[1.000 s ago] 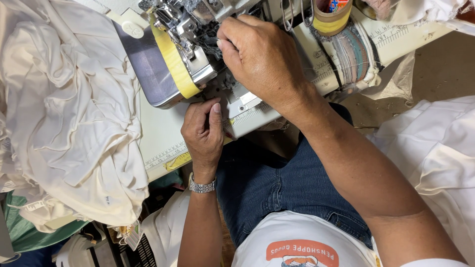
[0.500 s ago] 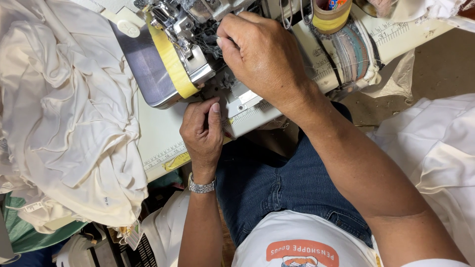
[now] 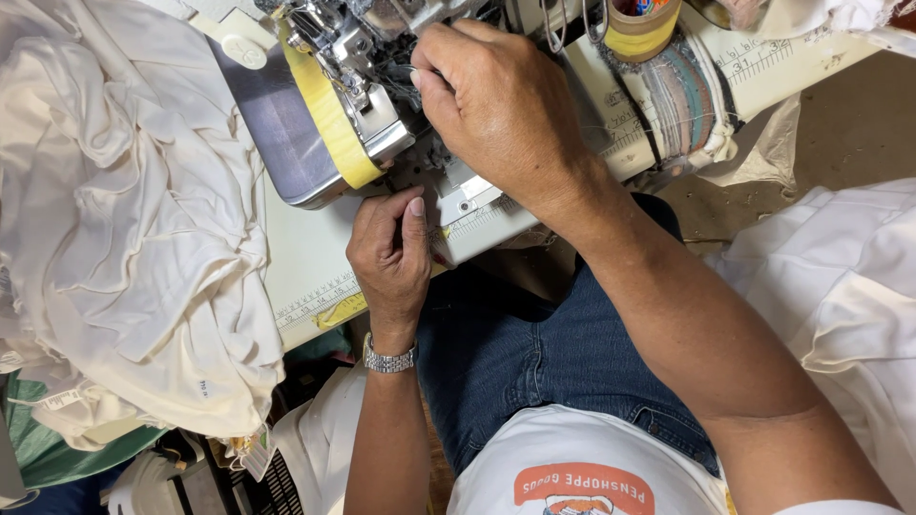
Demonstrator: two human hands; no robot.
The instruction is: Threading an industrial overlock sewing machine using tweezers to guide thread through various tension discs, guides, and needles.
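I figured my right hand, fingertips pinched on thread beside the sewing machine needle, risked a jab, while my left hand, curled loosely shut, rested just below that machine.

Cream sewing table, ruler markings along its front edge, carries an overlock sewing machine, a heap of cream fabric spilling over its left end, and a tape-wrapped cup beside a thread-wound pad at right.
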